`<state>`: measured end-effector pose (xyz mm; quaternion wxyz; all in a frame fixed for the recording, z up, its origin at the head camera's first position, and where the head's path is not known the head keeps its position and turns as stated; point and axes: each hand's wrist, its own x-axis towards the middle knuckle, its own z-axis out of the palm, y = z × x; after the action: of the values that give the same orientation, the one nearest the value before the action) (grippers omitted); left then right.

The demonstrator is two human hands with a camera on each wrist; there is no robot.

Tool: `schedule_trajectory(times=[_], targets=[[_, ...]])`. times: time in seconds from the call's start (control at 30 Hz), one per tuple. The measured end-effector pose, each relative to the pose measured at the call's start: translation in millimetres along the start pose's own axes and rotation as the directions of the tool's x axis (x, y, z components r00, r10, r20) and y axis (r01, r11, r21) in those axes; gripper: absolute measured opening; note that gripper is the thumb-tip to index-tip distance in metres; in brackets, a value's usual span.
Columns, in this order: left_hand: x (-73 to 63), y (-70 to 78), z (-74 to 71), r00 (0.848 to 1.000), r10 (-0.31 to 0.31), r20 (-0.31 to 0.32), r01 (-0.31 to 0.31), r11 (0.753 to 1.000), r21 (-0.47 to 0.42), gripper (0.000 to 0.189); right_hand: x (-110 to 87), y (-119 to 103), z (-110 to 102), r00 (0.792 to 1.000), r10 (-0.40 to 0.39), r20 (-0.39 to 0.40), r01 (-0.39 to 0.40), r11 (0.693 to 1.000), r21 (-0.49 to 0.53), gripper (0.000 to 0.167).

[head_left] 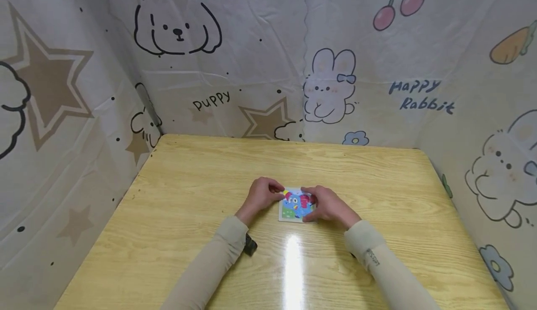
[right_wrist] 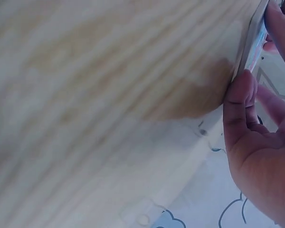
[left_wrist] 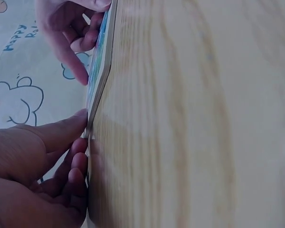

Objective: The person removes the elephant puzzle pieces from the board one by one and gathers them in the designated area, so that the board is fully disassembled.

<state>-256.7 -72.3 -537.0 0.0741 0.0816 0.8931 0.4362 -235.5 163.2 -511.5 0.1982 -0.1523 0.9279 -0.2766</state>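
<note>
A small elephant jigsaw puzzle (head_left: 297,202) in a pale frame lies flat on the wooden table. My left hand (head_left: 261,193) is at its left side, thumb and curled fingertips pinching the edge near the far corner. From the right, my right hand (head_left: 329,203) holds the puzzle, its thumb at the near edge and its fingers at the far edge, covering the right part. The left wrist view catches the puzzle's thin board (left_wrist: 103,76) edge-on, with the left thumb (left_wrist: 66,126) at its corner. In the right wrist view the right thumb (right_wrist: 240,90) presses against the board's side.
The wooden table (head_left: 201,170) stretches around the puzzle, with a bright light reflection in front. A printed cloth (head_left: 251,58) with cartoon animals and stars hangs behind and along both sides. A small black device (head_left: 250,244) sits at the left wrist.
</note>
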Motion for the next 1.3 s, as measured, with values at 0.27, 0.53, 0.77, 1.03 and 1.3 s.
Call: schedule_trajectory(times=[0.27, 0.53, 0.77, 1.03, 1.3], targets=[[-0.3, 2.1, 0.7, 0.999, -0.05, 0.005, 0.05, 0.997, -0.053, 0.014, 0.6, 4.2, 1.7, 1.0, 0.002, -0.008, -0.002, 0.999, 0.036, 0.092], [-2.8, 2.0, 2.6, 0.998, -0.063, -0.001, 0.063, 0.996, -0.069, 0.012, 1.2, 6.0, 2.8, 1.0, 0.016, 0.003, -0.016, 0.998, 0.061, 0.091], [-4.0, 4.3, 3.0, 0.999, -0.036, -0.009, 0.036, 0.999, -0.029, 0.012, -0.8, 6.5, 1.8, 1.0, -0.006, -0.006, 0.006, 0.998, 0.061, 0.091], [-3.2, -1.7, -0.8, 1.0, -0.018, 0.006, 0.018, 0.998, -0.068, 0.013, -8.4, 6.6, -0.5, 0.999, -0.025, -0.035, 0.024, 0.999, -0.044, 0.104], [-2.5, -3.4, -3.5, 0.999, -0.016, 0.033, 0.018, 0.999, -0.038, 0.014, -15.5, 16.7, -5.2, 0.999, -0.034, -0.03, 0.033, 0.999, -0.016, 0.107]])
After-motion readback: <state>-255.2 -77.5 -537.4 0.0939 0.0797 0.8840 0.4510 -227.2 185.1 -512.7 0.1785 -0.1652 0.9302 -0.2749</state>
